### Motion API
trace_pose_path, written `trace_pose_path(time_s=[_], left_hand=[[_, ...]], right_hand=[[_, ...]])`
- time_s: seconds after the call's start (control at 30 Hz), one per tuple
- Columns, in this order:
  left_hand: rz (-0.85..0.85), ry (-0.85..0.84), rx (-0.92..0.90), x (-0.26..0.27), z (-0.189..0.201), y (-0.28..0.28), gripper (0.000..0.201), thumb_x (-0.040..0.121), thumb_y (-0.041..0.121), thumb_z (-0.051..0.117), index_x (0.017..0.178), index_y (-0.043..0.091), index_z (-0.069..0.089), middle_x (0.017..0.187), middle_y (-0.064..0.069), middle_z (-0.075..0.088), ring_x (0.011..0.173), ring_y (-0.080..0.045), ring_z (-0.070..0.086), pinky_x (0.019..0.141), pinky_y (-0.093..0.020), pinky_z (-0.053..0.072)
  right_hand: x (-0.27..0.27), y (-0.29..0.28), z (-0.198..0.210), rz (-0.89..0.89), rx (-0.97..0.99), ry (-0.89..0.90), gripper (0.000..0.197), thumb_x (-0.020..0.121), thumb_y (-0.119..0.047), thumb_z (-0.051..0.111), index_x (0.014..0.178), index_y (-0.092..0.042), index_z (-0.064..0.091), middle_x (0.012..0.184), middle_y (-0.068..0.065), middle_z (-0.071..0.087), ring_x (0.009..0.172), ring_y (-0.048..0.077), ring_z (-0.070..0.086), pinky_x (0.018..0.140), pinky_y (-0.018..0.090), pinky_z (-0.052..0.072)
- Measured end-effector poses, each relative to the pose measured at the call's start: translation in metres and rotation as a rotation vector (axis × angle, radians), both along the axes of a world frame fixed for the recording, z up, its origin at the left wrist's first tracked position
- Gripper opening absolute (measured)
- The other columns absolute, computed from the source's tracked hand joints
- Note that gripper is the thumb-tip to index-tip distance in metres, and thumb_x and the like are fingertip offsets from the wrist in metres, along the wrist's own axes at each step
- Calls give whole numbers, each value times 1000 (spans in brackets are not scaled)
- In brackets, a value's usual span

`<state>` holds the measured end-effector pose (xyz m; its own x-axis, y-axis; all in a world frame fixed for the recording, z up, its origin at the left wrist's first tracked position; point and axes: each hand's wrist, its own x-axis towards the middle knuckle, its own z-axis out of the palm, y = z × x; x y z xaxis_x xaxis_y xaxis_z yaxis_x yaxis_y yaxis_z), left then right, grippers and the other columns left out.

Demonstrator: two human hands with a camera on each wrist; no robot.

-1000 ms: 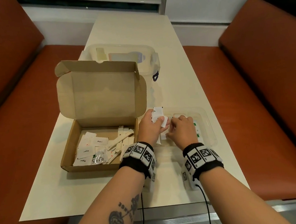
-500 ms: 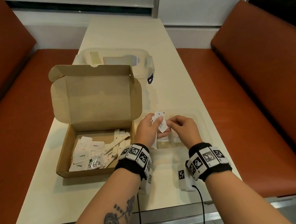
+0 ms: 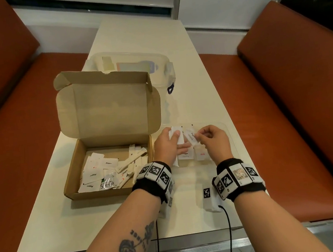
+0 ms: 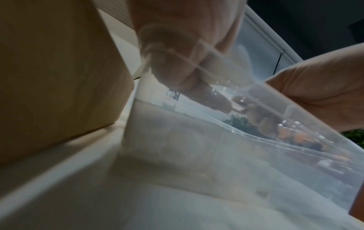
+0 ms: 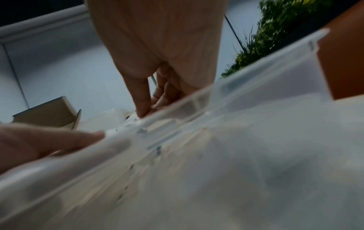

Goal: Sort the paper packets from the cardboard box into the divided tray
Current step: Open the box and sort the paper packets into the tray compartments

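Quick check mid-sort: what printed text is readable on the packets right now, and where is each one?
"Stevia": clear sachet at the cardboard box's front.
"Pepper": packet lying in the box.
"Pepper": packet pinched by the right hand.
"Salt", red, blurred: packet in the divided tray.
Other packets' print, the left hand's stack included: unreadable.

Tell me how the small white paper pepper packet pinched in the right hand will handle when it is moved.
The small white paper pepper packet is probably light: the right hand holds it by fingertips alone. Flat and thin, it likely flexes and won't roll. Paper should give grip, though a loose pinch may drop it.
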<state>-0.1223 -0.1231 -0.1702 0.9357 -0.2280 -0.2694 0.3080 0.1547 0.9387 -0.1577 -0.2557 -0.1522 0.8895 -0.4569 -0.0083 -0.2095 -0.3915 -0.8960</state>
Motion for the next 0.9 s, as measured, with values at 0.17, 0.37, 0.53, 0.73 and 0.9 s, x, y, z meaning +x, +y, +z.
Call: trace_pose_path(time_s=[0.17,0.37,0.53,0.73,0.9], left_hand=[[116,-47,-88,-1,0,-1,24,102,19,41,122,8,45,91,-11,68,72,-16,73,63,-25,59],[132,-73,-142,-1,1,0,13,101,18,42,111,11,49,85,-10,68,65,-18,72,58,-25,58],[112,-77,-163,-1,4,1,11,101,15,43,97,18,52,82,-10,69,61,-17,70,53,-24,57],[99,-54,-200,0,3,1,9,101,14,43,99,14,52,81,-11,68,63,-21,71,57,-28,59],[96,-59,-200,0,1,1,10,101,14,43,98,15,52,81,-11,69,64,-22,71,56,-27,58]], right_hand=[[-3,-13,6,97,-246,133,12,81,-12,69,72,-17,64,69,2,68,63,11,57,59,20,42],[4,3,0,296,-475,262,8,80,-16,69,73,-19,68,77,-3,70,78,14,63,61,17,38],[8,14,-15,316,-654,239,10,85,-19,63,90,-15,72,86,4,70,94,22,53,77,28,42],[5,17,-22,319,-721,153,14,77,-14,67,90,-9,63,86,8,60,89,26,48,73,28,37],[8,17,-23,315,-737,184,18,74,-15,71,88,-8,61,87,8,61,89,26,50,74,31,42]])
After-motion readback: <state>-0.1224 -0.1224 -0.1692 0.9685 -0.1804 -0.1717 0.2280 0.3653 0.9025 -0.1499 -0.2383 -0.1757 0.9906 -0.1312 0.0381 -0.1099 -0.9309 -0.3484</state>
